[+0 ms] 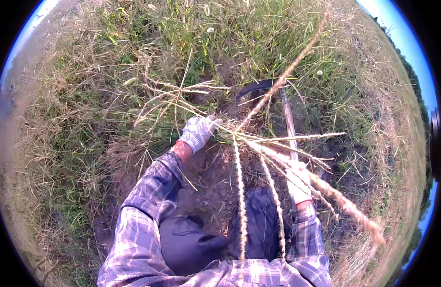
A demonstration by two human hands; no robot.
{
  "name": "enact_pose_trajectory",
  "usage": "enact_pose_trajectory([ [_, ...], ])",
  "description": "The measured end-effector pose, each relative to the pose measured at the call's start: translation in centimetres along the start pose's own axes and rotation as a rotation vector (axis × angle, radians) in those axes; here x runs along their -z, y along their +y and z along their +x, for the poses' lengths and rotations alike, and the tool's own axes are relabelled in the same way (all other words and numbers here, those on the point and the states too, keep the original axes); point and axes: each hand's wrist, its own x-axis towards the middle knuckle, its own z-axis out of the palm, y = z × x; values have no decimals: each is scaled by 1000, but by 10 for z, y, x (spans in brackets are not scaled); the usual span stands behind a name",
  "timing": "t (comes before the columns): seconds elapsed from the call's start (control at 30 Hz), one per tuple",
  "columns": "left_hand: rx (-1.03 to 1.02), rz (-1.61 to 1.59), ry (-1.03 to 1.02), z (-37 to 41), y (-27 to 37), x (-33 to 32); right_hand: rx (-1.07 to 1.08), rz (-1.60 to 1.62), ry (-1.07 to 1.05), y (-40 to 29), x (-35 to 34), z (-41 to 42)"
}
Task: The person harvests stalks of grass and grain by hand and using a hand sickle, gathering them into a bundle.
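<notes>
My left hand (pixel 199 132), in a white knitted work glove, is closed around a bunch of cut-looking grass stalks (pixel 159 138) that fan out to its left. My right hand (pixel 298 184), gloved too, grips the wooden handle of a sickle (pixel 289 118). The sickle's dark curved blade (pixel 258 86) points left, ahead of and to the right of my left hand. Branching grass seed heads (pixel 238 175) rise close to the camera and partly hide my right hand and the handle.
Tall green and dry grass (pixel 170 32) stands ahead and on both sides. Bare brown soil (pixel 206 193) lies between my hands and my bent legs in dark trousers (pixel 191 240). Flattened dry stalks (pixel 353 258) lie at the lower right.
</notes>
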Motion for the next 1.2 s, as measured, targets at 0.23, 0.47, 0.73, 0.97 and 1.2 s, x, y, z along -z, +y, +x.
enact_pose_trajectory([
  [0.23,-83,246,78,55,-3,0,-61,-74,-215,-57,-38,90],
  [0.47,-10,345,-155,96,-35,-19,211,-192,-268,-39,-25,41],
  [0.73,331,37,-306,103,-38,-11,-85,-10,-370,-47,-22,17],
  [0.97,285,38,-221,77,-10,-7,176,-133,-215,-43,-4,-52],
  [1.2,-16,-390,-588,-60,54,62,-321,-246,-532,-49,100,-151],
])
